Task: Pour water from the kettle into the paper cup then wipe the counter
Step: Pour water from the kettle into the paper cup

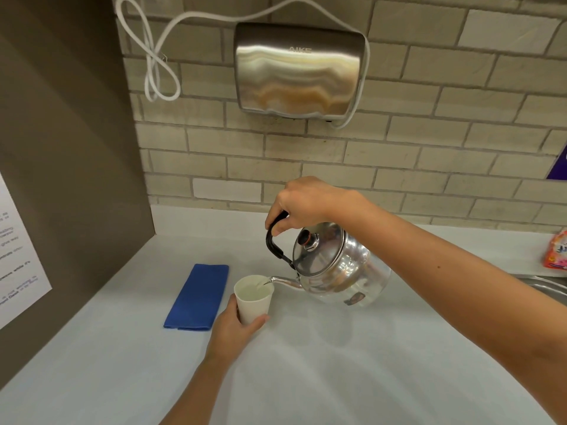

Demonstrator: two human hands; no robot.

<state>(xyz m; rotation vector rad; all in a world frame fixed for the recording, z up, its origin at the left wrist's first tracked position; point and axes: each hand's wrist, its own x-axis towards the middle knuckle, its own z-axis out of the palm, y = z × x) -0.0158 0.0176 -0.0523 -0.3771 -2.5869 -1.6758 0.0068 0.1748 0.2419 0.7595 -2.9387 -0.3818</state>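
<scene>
your right hand [302, 199] has its fingers clamped on the black handle of the kettle [334, 268], tipped so its spout runs leftward, tip just over the rim of the paper cup [254, 297]. your left hand [234, 328] has its fingers wrapped around the cup's lower part, on or just above the desk [337, 363]; a thin stream is entering it. the folded blue cloth [199, 297] lies just left of the cup, long axis running away from you, nearer your left hand. readable: "aike" on the wall dryer [299, 70]; the left poster text is too blurred.

Bare counter [337, 363] lies open in front; the folded blue cloth [198, 297] and brown side panel [70, 179] crowd the left.
</scene>
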